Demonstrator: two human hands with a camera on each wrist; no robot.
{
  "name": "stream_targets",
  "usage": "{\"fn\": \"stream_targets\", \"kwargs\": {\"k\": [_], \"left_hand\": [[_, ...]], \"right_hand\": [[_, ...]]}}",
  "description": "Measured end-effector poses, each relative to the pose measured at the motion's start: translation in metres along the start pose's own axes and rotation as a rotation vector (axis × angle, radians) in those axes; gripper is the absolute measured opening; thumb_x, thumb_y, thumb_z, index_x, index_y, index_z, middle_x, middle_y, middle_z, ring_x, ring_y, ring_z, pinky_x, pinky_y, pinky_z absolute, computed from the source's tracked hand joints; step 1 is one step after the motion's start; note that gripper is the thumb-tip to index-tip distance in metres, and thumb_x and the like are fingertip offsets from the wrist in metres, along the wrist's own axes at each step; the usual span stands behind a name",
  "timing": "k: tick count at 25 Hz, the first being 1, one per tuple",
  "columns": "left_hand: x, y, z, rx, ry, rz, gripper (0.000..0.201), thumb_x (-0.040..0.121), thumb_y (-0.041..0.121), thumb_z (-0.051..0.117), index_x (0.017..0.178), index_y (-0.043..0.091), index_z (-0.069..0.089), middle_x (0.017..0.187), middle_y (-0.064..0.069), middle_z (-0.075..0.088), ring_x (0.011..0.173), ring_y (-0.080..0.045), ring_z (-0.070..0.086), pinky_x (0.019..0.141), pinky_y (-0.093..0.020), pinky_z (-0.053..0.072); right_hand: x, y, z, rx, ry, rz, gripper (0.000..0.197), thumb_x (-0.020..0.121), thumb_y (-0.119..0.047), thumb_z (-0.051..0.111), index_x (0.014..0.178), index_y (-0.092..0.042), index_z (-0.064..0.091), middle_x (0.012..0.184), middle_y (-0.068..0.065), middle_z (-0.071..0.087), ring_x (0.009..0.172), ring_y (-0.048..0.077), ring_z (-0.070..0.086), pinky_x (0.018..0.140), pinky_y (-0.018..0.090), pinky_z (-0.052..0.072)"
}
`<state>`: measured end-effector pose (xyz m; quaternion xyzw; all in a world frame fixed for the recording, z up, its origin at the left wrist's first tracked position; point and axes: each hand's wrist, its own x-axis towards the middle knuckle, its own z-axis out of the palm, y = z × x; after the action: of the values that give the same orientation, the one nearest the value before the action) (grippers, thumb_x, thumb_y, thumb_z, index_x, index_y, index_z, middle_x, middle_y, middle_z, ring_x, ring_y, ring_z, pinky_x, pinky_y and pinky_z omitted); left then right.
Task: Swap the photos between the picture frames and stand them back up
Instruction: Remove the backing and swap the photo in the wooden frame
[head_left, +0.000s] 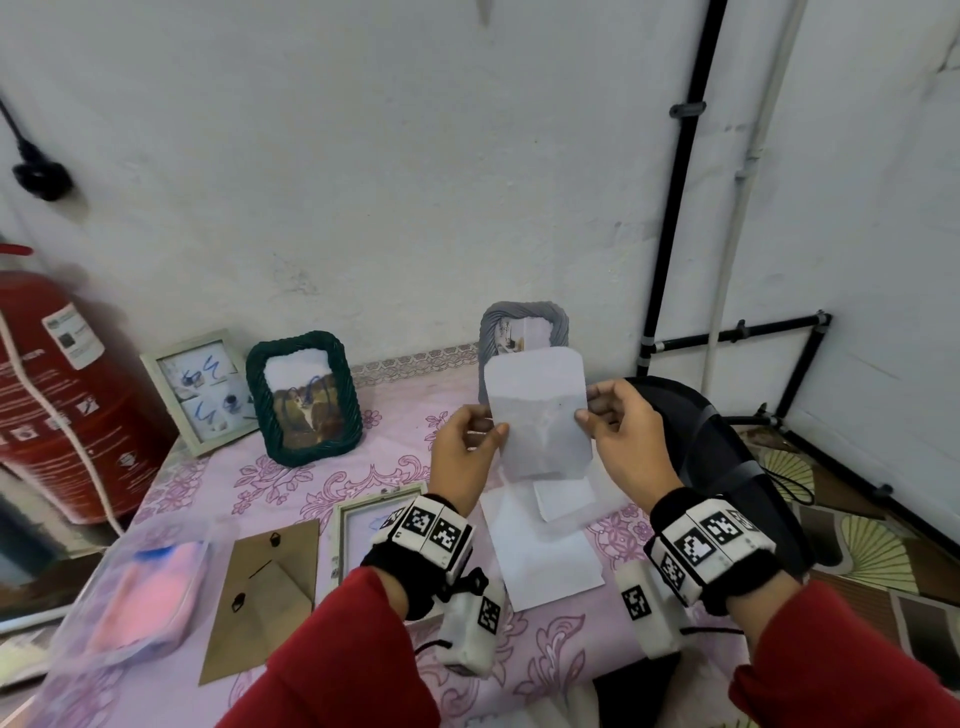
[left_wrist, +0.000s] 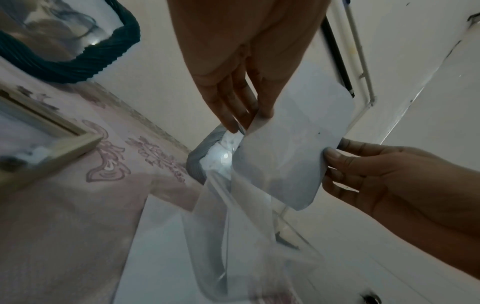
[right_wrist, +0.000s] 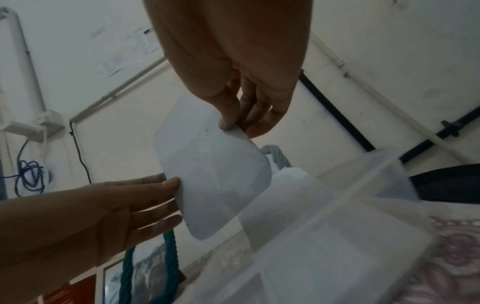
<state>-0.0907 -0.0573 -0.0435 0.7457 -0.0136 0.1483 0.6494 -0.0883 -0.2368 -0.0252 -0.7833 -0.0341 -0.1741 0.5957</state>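
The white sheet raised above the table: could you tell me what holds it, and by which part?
Both hands hold the white sheet: the left hand pinches its left edge, the right hand its right edge, thumbs in front, other fingers behind.

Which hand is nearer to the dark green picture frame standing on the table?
Left. The left hand holds the white sheet on the side facing the dark green frame; the right hand holds the sheet's far edge, farther away.
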Motion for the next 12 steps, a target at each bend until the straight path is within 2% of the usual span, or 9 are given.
{"fn": "stream_targets", "kwargs": {"k": [3, 6, 10, 12], "left_hand": [[0.000, 0.009, -0.018, -0.038, 0.039, 0.015, 0.015, 0.086, 0.004, 0.061, 0.100, 0.010, 0.058, 0.079, -0.002, 0.057, 0.079, -0.023, 0.055, 0.074, -0.042, 0.054], [-0.003, 0.011, -0.042, -0.035, 0.064, 0.021, 0.016, 0.087, 0.005, 0.061, 0.101, 0.011, 0.058, 0.081, 0.000, 0.059, 0.079, -0.021, 0.056, 0.074, -0.042, 0.056], [-0.011, 0.004, -0.076, 0.011, 0.092, 0.014, 0.019, 0.087, 0.006, 0.062, 0.105, 0.011, 0.060, 0.080, 0.001, 0.059, 0.077, -0.018, 0.056, 0.074, -0.040, 0.056], [-0.015, -0.002, -0.092, 0.034, 0.105, -0.001, 0.021, 0.087, 0.006, 0.062, 0.108, 0.008, 0.060, 0.080, 0.002, 0.058, 0.076, -0.016, 0.056, 0.070, -0.036, 0.057]], "right_hand": [[-0.003, -0.016, 0.013, 0.042, -0.024, -0.038, 0.016, 0.085, -0.001, 0.062, 0.097, -0.010, 0.057, 0.083, 0.008, 0.061, 0.075, 0.017, 0.056, 0.073, 0.031, 0.048], [-0.009, -0.025, 0.031, 0.055, -0.063, -0.050, 0.019, 0.085, -0.002, 0.063, 0.096, -0.014, 0.055, 0.080, 0.007, 0.060, 0.072, 0.015, 0.054, 0.070, 0.025, 0.047], [-0.020, -0.030, 0.057, 0.086, -0.143, -0.029, 0.020, 0.085, -0.002, 0.063, 0.097, -0.015, 0.054, 0.074, 0.002, 0.057, 0.072, 0.018, 0.055, 0.076, 0.038, 0.051], [-0.026, -0.030, 0.070, 0.085, -0.196, -0.028, 0.021, 0.086, -0.005, 0.063, 0.099, -0.017, 0.054, 0.078, 0.007, 0.062, 0.075, 0.022, 0.058, 0.077, 0.041, 0.054]]}}
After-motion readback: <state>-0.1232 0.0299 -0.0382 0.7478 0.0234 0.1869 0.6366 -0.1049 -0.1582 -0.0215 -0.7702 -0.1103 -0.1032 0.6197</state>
